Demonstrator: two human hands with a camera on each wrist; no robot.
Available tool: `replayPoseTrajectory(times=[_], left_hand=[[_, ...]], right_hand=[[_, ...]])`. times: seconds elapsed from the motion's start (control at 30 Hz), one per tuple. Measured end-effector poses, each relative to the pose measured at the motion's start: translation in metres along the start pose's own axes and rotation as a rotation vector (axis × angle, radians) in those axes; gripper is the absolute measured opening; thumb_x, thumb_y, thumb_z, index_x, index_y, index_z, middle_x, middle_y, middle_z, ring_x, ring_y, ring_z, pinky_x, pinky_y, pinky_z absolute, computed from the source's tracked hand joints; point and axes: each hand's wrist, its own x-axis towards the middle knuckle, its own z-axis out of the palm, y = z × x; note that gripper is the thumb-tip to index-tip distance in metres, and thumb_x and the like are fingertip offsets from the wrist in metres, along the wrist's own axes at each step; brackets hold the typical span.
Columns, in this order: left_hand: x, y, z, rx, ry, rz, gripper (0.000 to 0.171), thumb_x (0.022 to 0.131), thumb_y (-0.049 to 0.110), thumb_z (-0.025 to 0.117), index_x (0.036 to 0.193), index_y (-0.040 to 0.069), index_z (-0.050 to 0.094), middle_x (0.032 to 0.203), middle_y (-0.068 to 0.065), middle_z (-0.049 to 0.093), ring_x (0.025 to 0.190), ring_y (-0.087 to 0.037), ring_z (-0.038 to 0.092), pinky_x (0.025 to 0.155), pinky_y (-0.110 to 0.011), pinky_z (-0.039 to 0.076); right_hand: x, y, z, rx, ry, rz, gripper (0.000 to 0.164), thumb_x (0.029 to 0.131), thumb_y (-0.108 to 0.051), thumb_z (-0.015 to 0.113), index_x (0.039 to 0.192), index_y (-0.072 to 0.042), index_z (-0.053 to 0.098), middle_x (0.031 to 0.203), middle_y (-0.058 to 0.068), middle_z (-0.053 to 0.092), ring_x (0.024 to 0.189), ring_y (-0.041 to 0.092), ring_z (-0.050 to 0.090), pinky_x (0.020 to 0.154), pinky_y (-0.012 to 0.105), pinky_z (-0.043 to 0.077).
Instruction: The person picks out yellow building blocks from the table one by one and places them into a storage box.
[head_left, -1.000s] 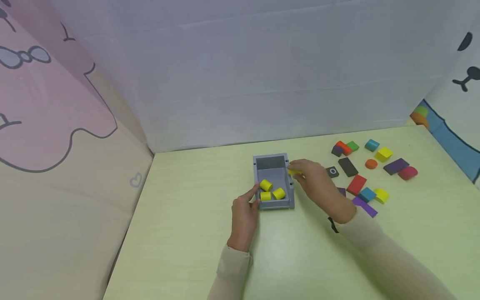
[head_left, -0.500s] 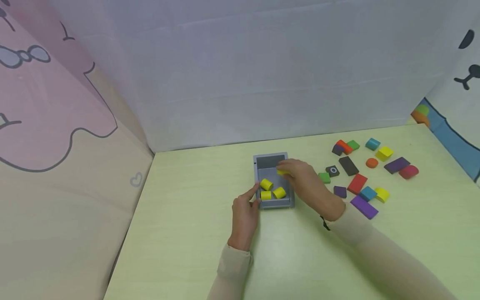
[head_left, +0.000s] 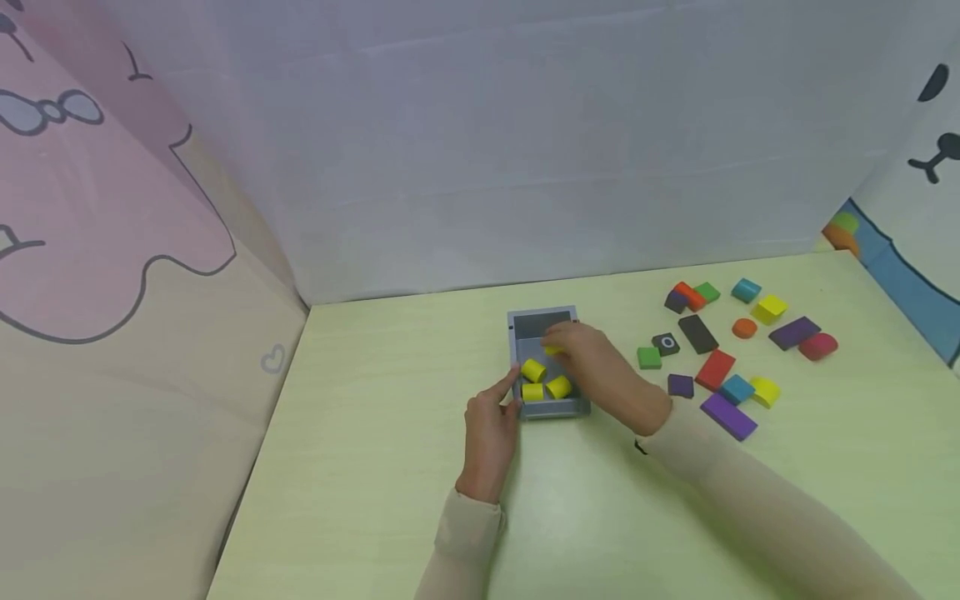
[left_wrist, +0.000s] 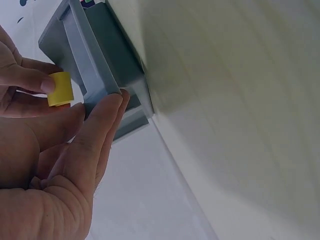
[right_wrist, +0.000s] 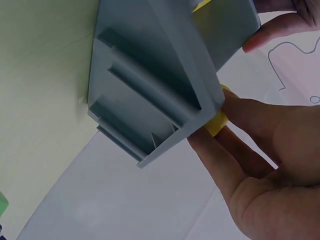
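A grey open box [head_left: 577, 407] stands on the pale green table [head_left: 375, 467], holding three yellow cylinders [head_left: 533, 369]. My left hand [head_left: 512, 393] presses its fingers against the box's near-left corner. In the left wrist view a straight finger [left_wrist: 102, 125] lies along the box wall [left_wrist: 100, 55]. My right hand [head_left: 558, 346] reaches over the box from the right and pinches a small yellow block [head_left: 553, 350] above the inside. In the right wrist view that block [right_wrist: 217, 122] sits between its fingertips, close against the box [right_wrist: 150, 65].
Several loose coloured blocks lie to the right of the box, among them a green cube [head_left: 648, 357], a red slab [head_left: 713, 369] and a long purple one [head_left: 727, 415]. A white back wall and a pink side panel [head_left: 112, 250] close in the table.
My right hand has carried the yellow block leftward, from the box's right rim to over its inside. The left hand and the box have stayed put.
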Motion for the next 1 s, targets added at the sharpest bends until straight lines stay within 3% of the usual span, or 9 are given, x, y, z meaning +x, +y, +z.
replayPoseTrajectory(times=[0.43, 0.7, 1.0], left_hand=[[0.000, 0.001, 0.000, 0.007, 0.010, -0.008, 0.050, 0.081, -0.001, 0.065, 0.124, 0.021, 0.055, 0.094, -0.014, 0.066, 0.037, -0.004, 0.034, 0.037, -0.021, 0.030], [0.000, 0.000, 0.000, 0.020, 0.020, -0.007, 0.050, 0.080, -0.002, 0.065, 0.123, 0.022, 0.056, 0.109, -0.013, 0.061, 0.037, -0.004, 0.035, 0.038, -0.021, 0.031], [0.000, -0.001, 0.001, 0.024, 0.029, -0.001, 0.051, 0.080, -0.002, 0.065, 0.123, 0.022, 0.056, 0.106, -0.014, 0.062, 0.036, -0.003, 0.033, 0.038, -0.021, 0.030]], right_hand=[[0.010, -0.002, 0.014, -0.080, -0.073, -0.025, 0.028, 0.079, 0.012, 0.059, 0.103, -0.001, 0.063, 0.103, 0.010, 0.063, 0.097, 0.024, 0.055, 0.087, 0.038, 0.046], [0.014, -0.006, 0.017, -0.137, -0.076, -0.071, 0.028, 0.072, 0.017, 0.062, 0.094, -0.001, 0.065, 0.091, 0.009, 0.063, 0.085, 0.021, 0.055, 0.079, 0.036, 0.049], [0.016, -0.005, 0.023, -0.194, -0.113, -0.088, 0.023, 0.068, 0.015, 0.067, 0.083, -0.002, 0.061, 0.076, 0.004, 0.056, 0.069, 0.017, 0.046, 0.066, 0.032, 0.045]])
